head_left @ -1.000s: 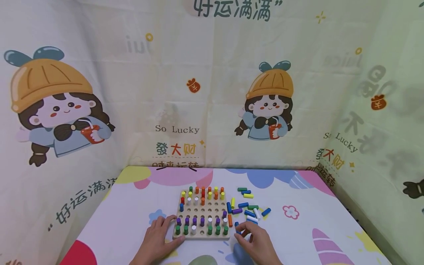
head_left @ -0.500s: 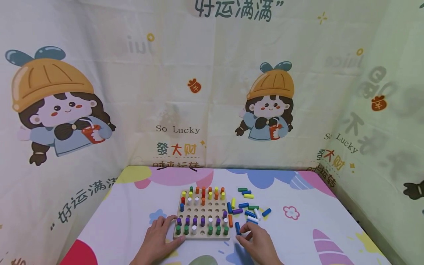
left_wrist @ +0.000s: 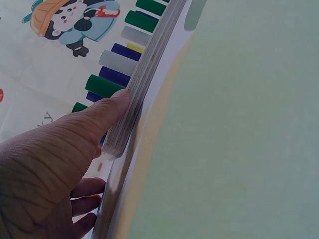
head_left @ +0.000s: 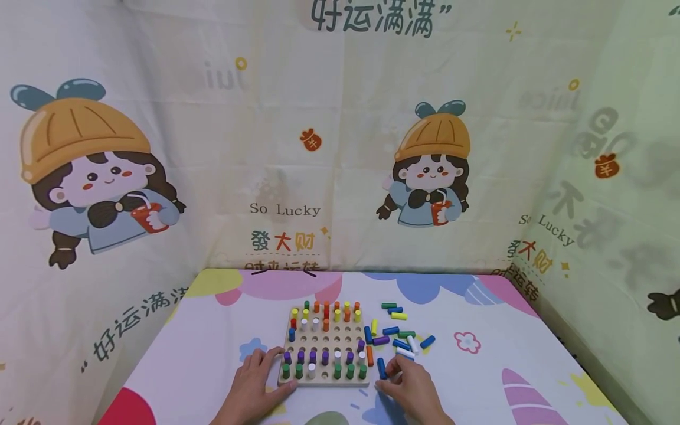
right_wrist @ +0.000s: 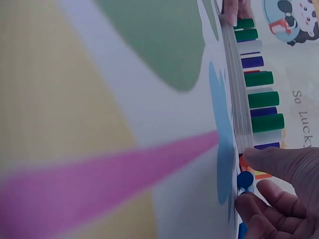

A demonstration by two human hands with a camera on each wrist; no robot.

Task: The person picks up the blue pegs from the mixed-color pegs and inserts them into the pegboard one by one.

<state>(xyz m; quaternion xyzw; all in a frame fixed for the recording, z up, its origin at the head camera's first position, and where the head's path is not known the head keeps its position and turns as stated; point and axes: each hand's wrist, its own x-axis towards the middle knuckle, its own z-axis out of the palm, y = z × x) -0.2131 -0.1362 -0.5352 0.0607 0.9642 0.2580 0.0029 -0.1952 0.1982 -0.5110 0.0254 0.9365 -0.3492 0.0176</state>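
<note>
A light wooden pegboard [head_left: 324, 379] carries rows of upright coloured pegs. My left hand [head_left: 252, 381] is at its near left corner, thumb along the front edge and index fingertip at the left side. In the left wrist view the thumb [left_wrist: 107, 112] rests against the board's layered edge below a green peg [left_wrist: 105, 85]. Right of the board, a blue peg [head_left: 381, 368] lies on the table. My right hand [head_left: 414, 386] is beside this peg, thumb and fingers parted. The right wrist view shows the peg's round blue end [right_wrist: 244, 179] in the gap between thumb and fingers.
Several loose pegs lie right of the board, among them an orange peg [head_left: 370, 356], a purple peg [head_left: 381, 340], a white peg [head_left: 412, 344] and a yellow peg [head_left: 399, 316]. The table [head_left: 478, 378] has a printed cover, and patterned cloth walls [head_left: 345, 177] stand around it.
The right hand's fingertips have moved slightly right, off the blue peg, which now shows more fully on the table. The left hand keeps its place at the pegboard corner.
</note>
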